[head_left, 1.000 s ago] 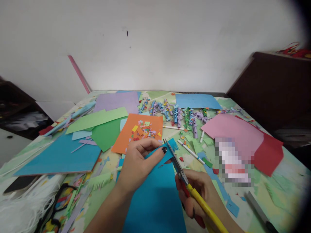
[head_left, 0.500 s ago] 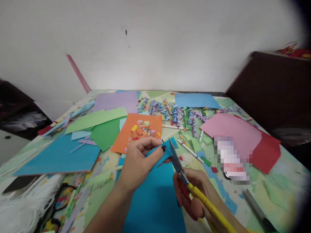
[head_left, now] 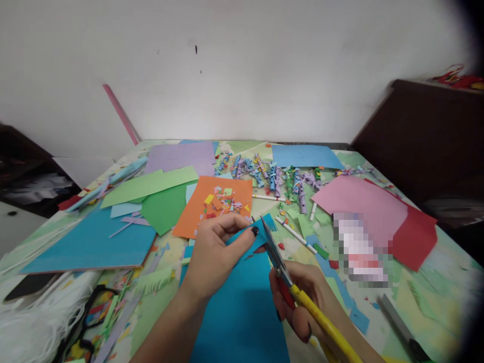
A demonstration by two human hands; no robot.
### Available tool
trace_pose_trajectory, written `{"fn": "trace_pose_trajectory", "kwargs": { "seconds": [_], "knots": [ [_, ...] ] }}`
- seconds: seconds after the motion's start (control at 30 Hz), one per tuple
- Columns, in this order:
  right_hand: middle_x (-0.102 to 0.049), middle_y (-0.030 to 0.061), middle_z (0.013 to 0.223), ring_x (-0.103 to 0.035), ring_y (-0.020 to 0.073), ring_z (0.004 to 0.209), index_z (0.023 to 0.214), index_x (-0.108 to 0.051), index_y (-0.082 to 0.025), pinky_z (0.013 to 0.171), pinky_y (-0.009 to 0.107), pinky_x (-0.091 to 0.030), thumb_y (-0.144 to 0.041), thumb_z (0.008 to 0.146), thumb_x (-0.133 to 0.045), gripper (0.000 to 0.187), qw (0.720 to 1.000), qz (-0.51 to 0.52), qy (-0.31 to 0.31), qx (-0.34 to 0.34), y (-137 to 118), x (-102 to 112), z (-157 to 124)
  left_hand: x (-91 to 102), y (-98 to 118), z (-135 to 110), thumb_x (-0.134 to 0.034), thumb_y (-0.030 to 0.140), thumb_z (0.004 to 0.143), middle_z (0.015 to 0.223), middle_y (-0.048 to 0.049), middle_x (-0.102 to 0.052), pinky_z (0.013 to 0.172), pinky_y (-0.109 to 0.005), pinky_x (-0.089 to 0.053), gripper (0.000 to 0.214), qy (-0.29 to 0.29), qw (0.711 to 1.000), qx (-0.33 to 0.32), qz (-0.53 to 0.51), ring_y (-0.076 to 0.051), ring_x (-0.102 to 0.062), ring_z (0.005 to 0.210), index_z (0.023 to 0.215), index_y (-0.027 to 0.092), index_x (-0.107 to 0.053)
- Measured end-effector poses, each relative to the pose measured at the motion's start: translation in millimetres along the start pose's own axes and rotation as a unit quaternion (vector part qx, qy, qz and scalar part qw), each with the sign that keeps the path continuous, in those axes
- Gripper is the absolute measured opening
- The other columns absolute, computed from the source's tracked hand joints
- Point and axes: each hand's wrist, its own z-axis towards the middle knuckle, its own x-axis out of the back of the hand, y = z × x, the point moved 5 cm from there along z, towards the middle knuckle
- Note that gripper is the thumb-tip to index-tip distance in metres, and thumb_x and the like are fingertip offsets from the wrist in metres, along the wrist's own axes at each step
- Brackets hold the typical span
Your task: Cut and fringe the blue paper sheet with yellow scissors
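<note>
Below the orange sheet (head_left: 196, 212) (scraps (head_left: 322, 251) crowd every side), the left hand (head_left: 212, 257) pinches the blue paper (head_left: 242, 307) at its fringed edge; the right hand (head_left: 300, 302), fingers curled, holds scissors (head_left: 277, 259) against it.

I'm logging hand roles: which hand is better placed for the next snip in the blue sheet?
Right, likely: the right hand holds the scissors, blades at the blue sheet; left hand pinches it.

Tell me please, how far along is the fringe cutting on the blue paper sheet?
Done: a few fringe cuts show at the far corner of the blue paper sheet, and a row of rolled fringed paper pieces lies behind. In hand: the left hand pinches that edge while the right hand works the yellow-handled scissors at it. Left: the rest of the sheet looks uncut.
</note>
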Motion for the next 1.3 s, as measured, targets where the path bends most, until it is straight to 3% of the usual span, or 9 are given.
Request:
{"fn": "trace_pose_trajectory", "kwargs": {
  "seconds": [0.1, 0.33, 0.57, 1.03, 1.3],
  "knots": [
    [-0.052, -0.0026, 0.049, -0.041, 0.0077, 0.041, 0.069, -0.057, -0.015, 0.04, 0.02, -0.026, -0.076, 0.052, -0.074, 0.065, 1.0, 0.0, 0.006, -0.007, -1.0, -0.6, -0.2, 0.0, 0.7, -0.3, -0.067, 0.026, 0.071, 0.059, -0.002, -0.064, 0.053, -0.022, -0.05, 0.016, -0.003, 1.0, -0.003, -0.001, -0.014, -0.062, 0.055, 0.061, 0.014, -0.063],
    [-0.053, -0.0044, 0.049, -0.037, 0.0056, 0.039, 0.07, -0.056, -0.017, 0.036, 0.017, -0.023, -0.045, 0.062, -0.084, 0.04, 0.999, -0.003, 0.023, -0.026, 0.0, -1.2, -0.8, 0.9, -1.2, 0.0, -0.067, 0.027, 0.071, 0.06, -0.0019, -0.063, 0.055, -0.024, -0.052, 0.016, -0.001, 1.0, 0.007, 0.001, -0.015, -0.063, 0.055, 0.062, 0.014, -0.063],
    [-0.052, -0.0039, 0.047, -0.037, 0.0066, 0.04, 0.07, -0.055, -0.016, 0.039, 0.019, -0.027, -0.052, 0.061, -0.083, 0.046, 0.999, 0.008, 0.027, -0.029, 0.7, -3.2, -1.8, 0.4, -0.3, -0.3, -0.067, 0.027, 0.07, 0.059, -0.0018, -0.063, 0.054, -0.025, -0.052, 0.016, -0.002, 1.0, 0.009, -0.008, -0.015, -0.062, 0.055, 0.062, 0.014, -0.063],
    [-0.046, -0.007, 0.046, -0.036, 0.0048, 0.038, 0.064, -0.052, -0.017, 0.038, 0.016, -0.029, -0.035, 0.057, -0.086, 0.039, 0.998, 0.025, 0.041, -0.027, -0.8, -4.2, 0.7, 2.0, -1.3, -0.8, -0.068, 0.026, 0.071, 0.059, -0.0017, -0.064, 0.053, -0.022, -0.052, 0.015, -0.001, 1.0, 0.006, -0.014, -0.014, -0.063, 0.054, 0.063, 0.014, -0.063],
    [-0.044, -0.0074, 0.044, -0.035, 0.0048, 0.039, 0.064, -0.051, -0.018, 0.038, 0.016, -0.027, -0.037, 0.057, -0.087, 0.041, 0.999, 0.016, 0.04, -0.03, -0.8, -4.2, -0.2, 1.2, -0.7, -0.4, -0.069, 0.026, 0.07, 0.06, -0.0019, -0.065, 0.052, -0.022, -0.052, 0.016, 0.002, 1.0, 0.012, -0.023, -0.014, -0.063, 0.054, 0.062, 0.014, -0.064]
  ]
}}
